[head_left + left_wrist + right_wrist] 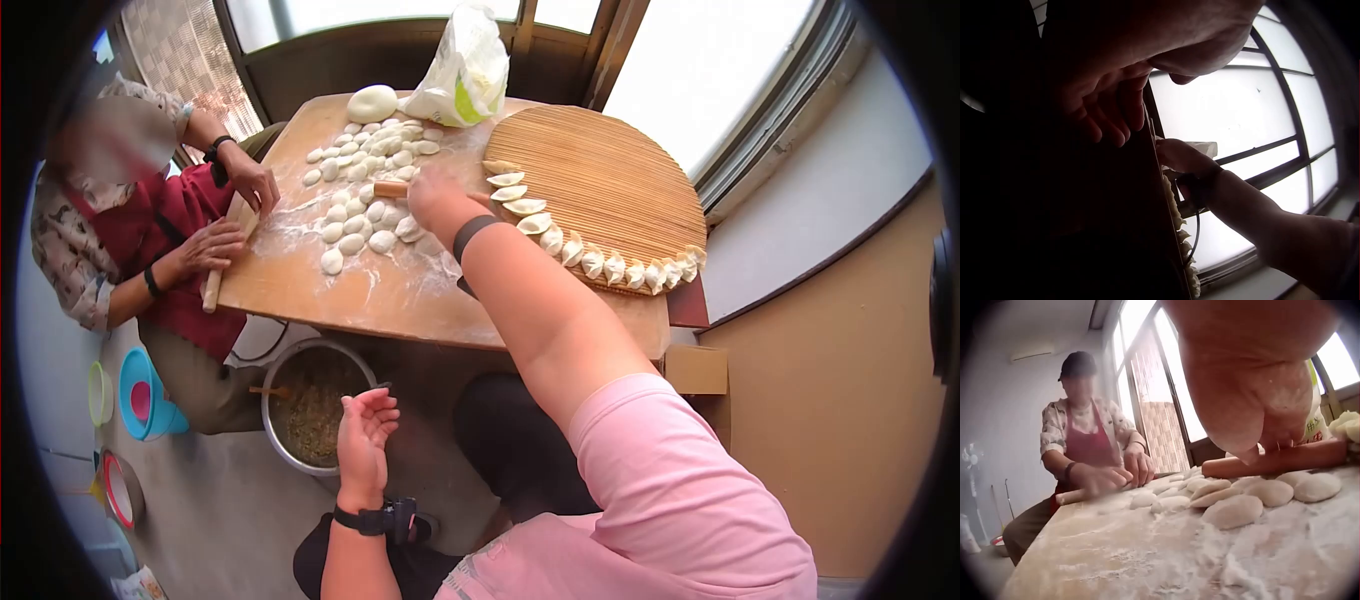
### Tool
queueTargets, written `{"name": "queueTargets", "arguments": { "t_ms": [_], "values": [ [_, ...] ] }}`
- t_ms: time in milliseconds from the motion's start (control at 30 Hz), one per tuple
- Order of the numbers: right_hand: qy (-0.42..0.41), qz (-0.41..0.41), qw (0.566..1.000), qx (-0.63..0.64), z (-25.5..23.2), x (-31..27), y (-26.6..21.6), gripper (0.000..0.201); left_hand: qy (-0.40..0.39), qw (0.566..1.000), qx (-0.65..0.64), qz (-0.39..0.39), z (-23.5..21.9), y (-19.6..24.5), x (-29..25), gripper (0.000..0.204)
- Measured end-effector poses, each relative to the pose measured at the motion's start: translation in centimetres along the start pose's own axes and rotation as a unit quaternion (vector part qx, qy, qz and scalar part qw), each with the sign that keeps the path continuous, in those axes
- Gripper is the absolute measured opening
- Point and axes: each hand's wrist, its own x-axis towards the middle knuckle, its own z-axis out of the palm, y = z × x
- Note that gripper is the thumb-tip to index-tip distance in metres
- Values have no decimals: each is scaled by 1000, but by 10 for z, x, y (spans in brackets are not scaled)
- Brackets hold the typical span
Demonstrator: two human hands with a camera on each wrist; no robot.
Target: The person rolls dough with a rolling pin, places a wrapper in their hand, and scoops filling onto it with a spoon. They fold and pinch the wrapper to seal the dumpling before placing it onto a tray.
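My right hand (440, 195) reaches across the floured table and holds a small wooden rolling pin (389, 189) from above. In the right wrist view the fingers come down onto the rolling pin (1279, 459), close over flat dough rounds (1233, 511). Several small pieces of dough (352, 243) lie around the pin. My left hand (366, 440), palm up with fingers loosely bent and holding nothing, hangs below the table edge. It overlaps the rim of a metal pot of chopped filling (315, 400) in the head view.
Folded dumplings (592, 263) line the edge of a round reed mat (600, 180) at right. A dough lump (372, 103) and plastic bag (465, 70) stand at the back. On the left another person (190, 215) presses a longer rolling pin (228, 255). A blue basin (147, 395) sits on the floor.
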Motion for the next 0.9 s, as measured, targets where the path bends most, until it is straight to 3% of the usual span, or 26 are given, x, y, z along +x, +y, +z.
{"name": "queueTargets", "arguments": {
  "t_ms": [167,200,233,367,433,500,567,633,700,900],
  "values": [
    [40,-11,997,70,1,-13,-3,31,4,1000,-19,-4,5,-8,6,56],
    [18,-49,994,94,-17,-29,-10,27,-1,1000,-18,-2,6,-12,7,55],
    [-4,-85,989,119,-41,-53,-17,23,-5,1000,-15,-3,9,-14,6,55],
    [140,-205,931,268,-74,-183,11,14,-17,999,20,34,21,-15,0,49],
    [139,-181,932,282,-74,-236,57,12,-13,998,25,53,26,-13,-5,46],
    [163,-88,958,220,-80,-283,117,10,-9,997,26,69,27,-12,-6,46],
    [155,-6,985,78,-97,-315,179,14,4,996,38,81,29,-10,-7,45],
    [210,-49,976,-18,-95,-328,224,15,12,994,56,93,33,-8,-8,45],
    [217,-99,967,-94,-86,-325,239,11,7,994,69,89,45,-3,-11,42],
    [229,-163,946,-159,-71,-300,239,10,-12,986,107,131,81,19,-19,41]
  ]
}}
